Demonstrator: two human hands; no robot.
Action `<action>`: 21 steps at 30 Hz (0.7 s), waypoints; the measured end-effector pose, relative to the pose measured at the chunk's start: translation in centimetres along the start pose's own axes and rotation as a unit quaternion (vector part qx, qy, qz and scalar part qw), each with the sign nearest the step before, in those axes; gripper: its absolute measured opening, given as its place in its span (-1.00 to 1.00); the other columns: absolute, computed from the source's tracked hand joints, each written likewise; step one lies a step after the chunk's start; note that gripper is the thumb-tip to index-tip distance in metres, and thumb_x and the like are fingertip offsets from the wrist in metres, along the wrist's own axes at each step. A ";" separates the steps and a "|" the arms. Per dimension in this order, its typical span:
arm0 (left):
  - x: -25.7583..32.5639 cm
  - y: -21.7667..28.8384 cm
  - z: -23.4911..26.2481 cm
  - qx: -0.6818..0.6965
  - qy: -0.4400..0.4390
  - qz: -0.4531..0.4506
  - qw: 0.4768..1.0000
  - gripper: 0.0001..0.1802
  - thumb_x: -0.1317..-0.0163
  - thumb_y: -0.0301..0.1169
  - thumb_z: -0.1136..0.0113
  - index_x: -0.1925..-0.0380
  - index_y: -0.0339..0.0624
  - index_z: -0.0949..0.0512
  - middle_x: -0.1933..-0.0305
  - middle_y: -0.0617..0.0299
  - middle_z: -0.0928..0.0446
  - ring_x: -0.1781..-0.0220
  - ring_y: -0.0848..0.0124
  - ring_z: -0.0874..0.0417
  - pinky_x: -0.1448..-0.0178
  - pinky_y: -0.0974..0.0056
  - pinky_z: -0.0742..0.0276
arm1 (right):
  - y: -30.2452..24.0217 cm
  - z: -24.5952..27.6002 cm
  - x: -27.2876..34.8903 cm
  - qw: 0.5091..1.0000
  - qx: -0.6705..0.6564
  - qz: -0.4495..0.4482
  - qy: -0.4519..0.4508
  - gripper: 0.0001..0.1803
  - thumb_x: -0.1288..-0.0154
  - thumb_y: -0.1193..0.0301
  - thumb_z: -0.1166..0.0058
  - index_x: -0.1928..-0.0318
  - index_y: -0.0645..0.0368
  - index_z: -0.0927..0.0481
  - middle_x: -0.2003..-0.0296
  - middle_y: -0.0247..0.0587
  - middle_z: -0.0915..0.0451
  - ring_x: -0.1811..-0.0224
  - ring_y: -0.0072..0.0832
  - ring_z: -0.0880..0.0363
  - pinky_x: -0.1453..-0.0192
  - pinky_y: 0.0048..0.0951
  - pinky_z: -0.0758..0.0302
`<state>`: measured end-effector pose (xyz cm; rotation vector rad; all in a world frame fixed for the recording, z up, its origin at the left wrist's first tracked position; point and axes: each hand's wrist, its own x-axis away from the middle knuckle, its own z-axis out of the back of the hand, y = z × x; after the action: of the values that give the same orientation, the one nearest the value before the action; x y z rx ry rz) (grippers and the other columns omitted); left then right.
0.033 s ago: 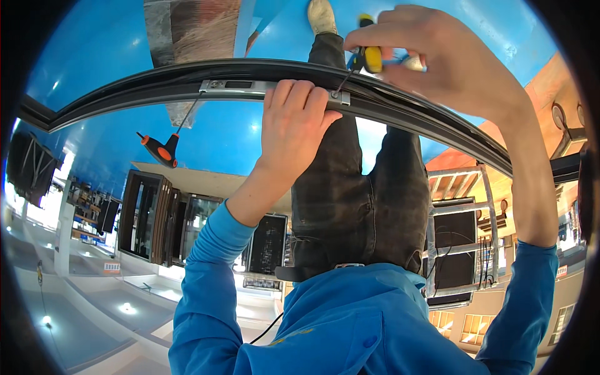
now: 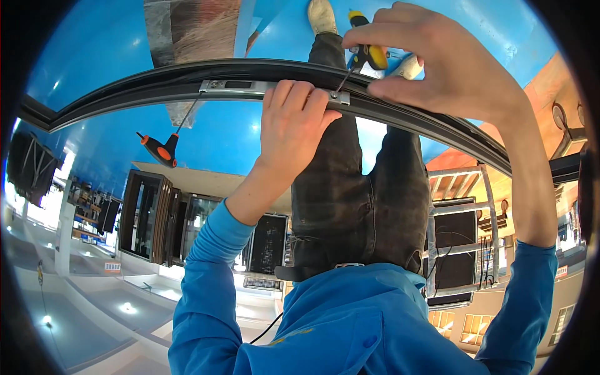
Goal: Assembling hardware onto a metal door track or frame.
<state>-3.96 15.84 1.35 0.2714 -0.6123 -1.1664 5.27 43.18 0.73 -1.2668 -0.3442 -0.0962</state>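
Note:
Across my front runs a long black frame profile (image 2: 431, 127), with a slotted silver metal fitting (image 2: 257, 92) lying along it. My left hand (image 2: 290, 122) is closed over the fitting and the profile, knuckles up. A yellow-and-black T-handle driver (image 2: 377, 57) stands with its thin shaft at the fitting's right end. Around its handle my right hand (image 2: 437, 65) is spread, thumb and index finger apart; whether the index fingertip touches the handle I cannot tell. Another T-handle driver (image 2: 161, 152), black and orange, is tilted at the fitting's left end, its shaft tip meeting the fitting.
Beneath the profile is a glossy blue floor (image 2: 106, 50) with a worn, brownish board (image 2: 203, 28) on it. My shoe (image 2: 322, 17) shows past the profile. A metal rack (image 2: 462, 250) is behind me on the right, and dark framed panels (image 2: 142, 215) stand at the left.
The yellow-and-black handle has turned, its upper end now further left. My right hand's fingers have spread wider, the thumb shifting left. My left hand and the orange driver have stayed put.

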 end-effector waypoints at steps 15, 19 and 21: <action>0.2 -1.0 -1.0 0.020 0.055 -0.043 0.997 -0.65 -0.02 -0.23 -0.61 0.30 -0.06 -0.63 0.27 0.38 -0.49 0.23 0.34 -0.40 0.02 0.21 -0.33 | 2.2 -0.3 -1.1 0.989 -0.145 0.024 0.013 -0.76 -0.53 0.40 -0.15 -0.10 0.18 -0.70 0.15 -0.20 -0.76 0.20 -0.20 -0.60 0.01 -0.23 -0.51; 0.2 -1.2 -1.1 0.017 0.069 -0.054 0.996 -0.65 -0.02 -0.21 -0.63 0.27 -0.06 -0.67 0.26 0.40 -0.54 0.23 0.37 -0.42 0.02 0.22 -0.33 | 3.5 0.2 -1.0 0.987 -0.157 -0.002 -0.034 -0.71 -0.53 0.35 -0.14 -0.13 0.22 -0.69 0.13 -0.19 -0.77 0.19 -0.20 -0.61 -0.01 -0.22 -0.52; 0.0 -1.1 -1.2 0.008 0.071 -0.053 0.996 -0.63 0.01 -0.20 -0.67 0.26 -0.04 -0.71 0.27 0.45 -0.59 0.23 0.41 -0.46 0.02 0.26 -0.35 | 4.0 0.3 -0.8 0.987 -0.156 -0.001 -0.032 -0.64 -0.52 0.30 -0.13 -0.17 0.25 -0.68 0.12 -0.16 -0.78 0.18 -0.20 -0.61 -0.02 -0.22 -0.52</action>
<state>-4.14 15.29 -0.14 0.4012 -0.4879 -1.2329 5.48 44.60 -3.14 -1.5827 -0.3961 -0.1146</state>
